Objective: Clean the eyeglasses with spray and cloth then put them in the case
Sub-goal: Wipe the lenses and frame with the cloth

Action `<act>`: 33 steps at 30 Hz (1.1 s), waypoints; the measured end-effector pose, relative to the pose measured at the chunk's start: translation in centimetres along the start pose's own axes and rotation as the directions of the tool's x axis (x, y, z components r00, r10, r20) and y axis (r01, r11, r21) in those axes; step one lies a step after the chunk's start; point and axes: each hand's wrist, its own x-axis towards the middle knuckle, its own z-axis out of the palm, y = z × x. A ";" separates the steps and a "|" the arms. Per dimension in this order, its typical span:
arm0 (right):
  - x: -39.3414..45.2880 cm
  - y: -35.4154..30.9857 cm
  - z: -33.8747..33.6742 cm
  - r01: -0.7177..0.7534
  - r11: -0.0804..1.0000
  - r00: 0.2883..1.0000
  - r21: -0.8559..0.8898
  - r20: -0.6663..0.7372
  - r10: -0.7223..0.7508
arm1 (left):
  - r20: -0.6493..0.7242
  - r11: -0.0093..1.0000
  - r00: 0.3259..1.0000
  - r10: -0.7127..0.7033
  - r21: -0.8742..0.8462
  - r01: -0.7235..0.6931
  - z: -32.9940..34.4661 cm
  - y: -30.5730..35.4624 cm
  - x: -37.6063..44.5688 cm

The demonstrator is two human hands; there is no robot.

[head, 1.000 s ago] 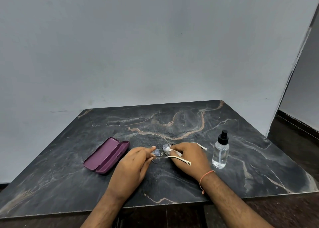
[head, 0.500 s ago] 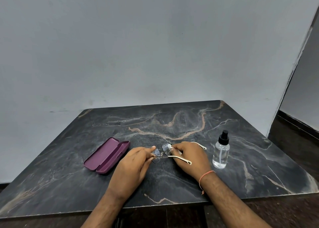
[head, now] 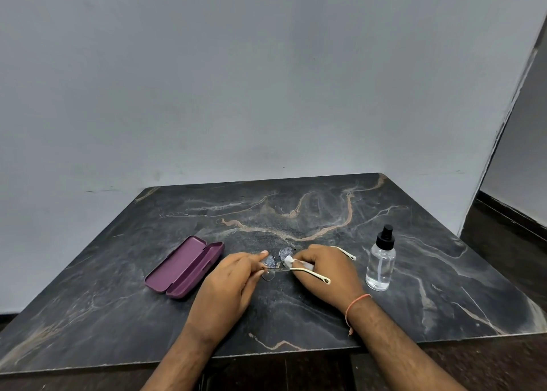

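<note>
While the left hand point(head: 229, 284) pinches the glasses point(head: 276, 265) at one lens, the right hand point(head: 324, 272) curls its fingers round a small white cloth point(head: 288, 261) and presses it against the other lens. Both hands hold the glasses just above the middle of the dark marble tabletop point(head: 296, 213), with the cream temple arms pointing right. To the left lies the open purple case point(head: 185, 266), lid flat. Right of the hands, the clear spray bottle point(head: 381, 265) stands upright, black cap on.
</note>
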 end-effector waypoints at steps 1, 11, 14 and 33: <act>-0.1 -0.1 -0.1 0.018 0.999 1.000 0.037 0.003 -0.018 | 0.003 1.000 1.000 -0.004 0.000 0.004 0.0 0.0 0.0; 0.4 0.3 0.3 -0.033 0.999 0.997 -0.012 -0.072 0.032 | 0.027 1.000 1.000 0.000 -0.001 0.000 0.0 -0.1 0.0; 0.0 0.2 0.0 0.006 0.999 1.000 0.053 -0.026 -0.005 | 0.021 1.000 1.000 0.000 -0.005 0.000 0.0 -0.2 -0.1; 0.2 0.0 0.0 -0.035 0.998 0.999 0.047 -0.012 0.036 | 0.000 1.000 1.000 -0.012 -0.016 0.012 0.0 -0.2 -0.1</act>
